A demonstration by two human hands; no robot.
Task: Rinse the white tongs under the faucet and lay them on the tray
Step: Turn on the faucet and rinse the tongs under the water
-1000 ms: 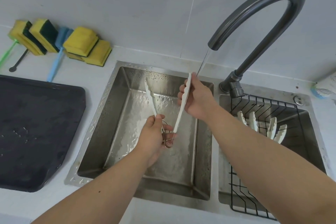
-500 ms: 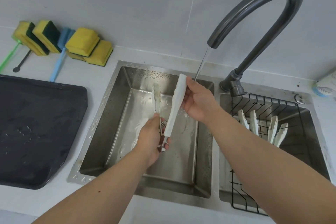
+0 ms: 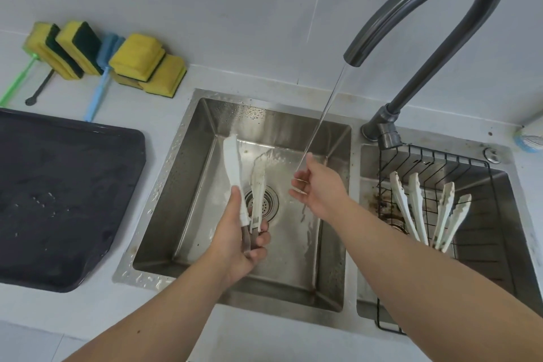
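My left hand (image 3: 239,239) grips the white tongs (image 3: 232,167) by their hinge end over the left sink basin (image 3: 188,185). The two arms of the tongs point up and away, left of the water stream. The stream runs from the dark grey faucet (image 3: 440,9) onto my right hand (image 3: 318,188), which is empty with relaxed fingers. The dark tray (image 3: 58,200) lies on the counter to the left of the sink, wet with a few drops.
A black wire rack (image 3: 435,161) in the right basin holds two more pairs of white tongs (image 3: 411,209). Yellow sponges (image 3: 138,59) and brushes lie along the back wall. A roll with a blue edge (image 3: 529,138) sits at far right.
My right hand let go of the tong arm and now sits alone under the stream. My left hand carried the tongs left and lower, out of the water.
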